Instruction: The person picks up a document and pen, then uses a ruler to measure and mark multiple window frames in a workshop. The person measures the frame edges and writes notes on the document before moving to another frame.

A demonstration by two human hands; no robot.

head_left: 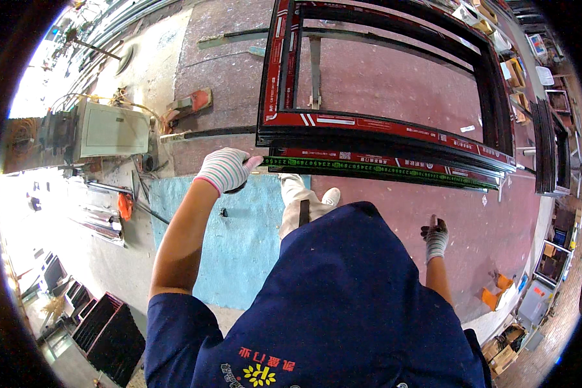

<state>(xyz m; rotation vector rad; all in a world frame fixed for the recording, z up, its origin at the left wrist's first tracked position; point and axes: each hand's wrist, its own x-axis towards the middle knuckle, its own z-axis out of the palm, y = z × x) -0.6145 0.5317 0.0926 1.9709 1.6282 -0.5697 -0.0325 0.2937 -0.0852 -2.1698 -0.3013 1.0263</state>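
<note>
My left hand, in a striped knit glove, is closed at the left end of a tape measure. Its dark blade with green markings runs out to the right along the near side of stacked black window frames. The dark shape under my fingers may be its case; the glove mostly hides it. Red protective film covers parts of the frames' bars. Well to the right and apart from the frames hangs my right hand, gloved with a dark palm. Its fingers are loosely apart, holding nothing.
Supports stand beneath the frames. A pale metal cabinet with cables is at left, near a red-and-grey tool. A blue mat lies by my feet. More dark frames lean at right, beyond an orange object.
</note>
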